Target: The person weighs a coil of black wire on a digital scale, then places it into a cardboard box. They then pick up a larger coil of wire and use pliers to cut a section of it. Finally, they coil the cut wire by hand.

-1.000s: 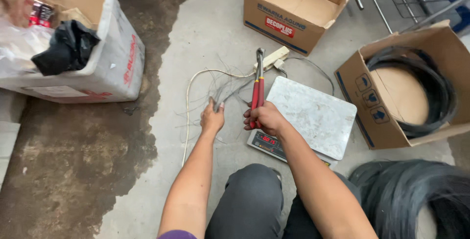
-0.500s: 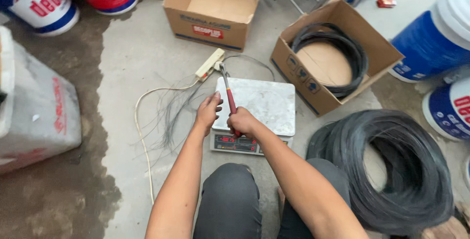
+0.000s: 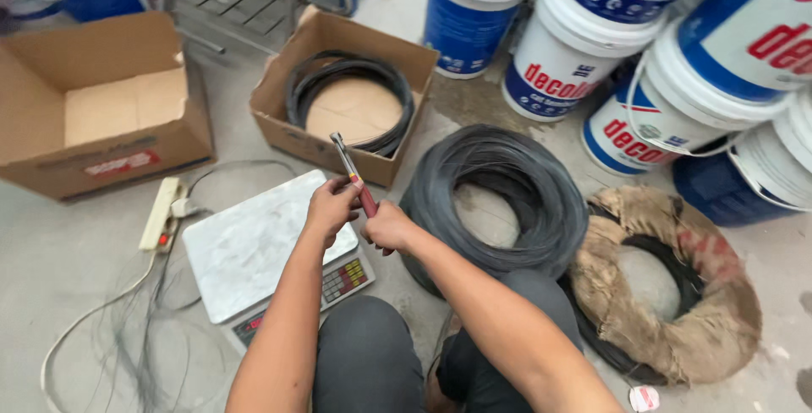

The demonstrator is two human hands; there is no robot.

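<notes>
Where concrete floor spreads — both hands grip pliers.

Pliers: bare metal head, dull grey; handles coated in smooth red plastic w/ a yellow band, gripped by both the left hand and the right hand. Scale: platter of brushed metal, matt, lightly scuffed. Wire coil: dark metal, faint sheen. Second coil is wrapped in rough brown sackcloth. Boxes: matt corrugated cardboard. Buckets: glossy plastic. Floor: rough grey concrete, stained.
</notes>
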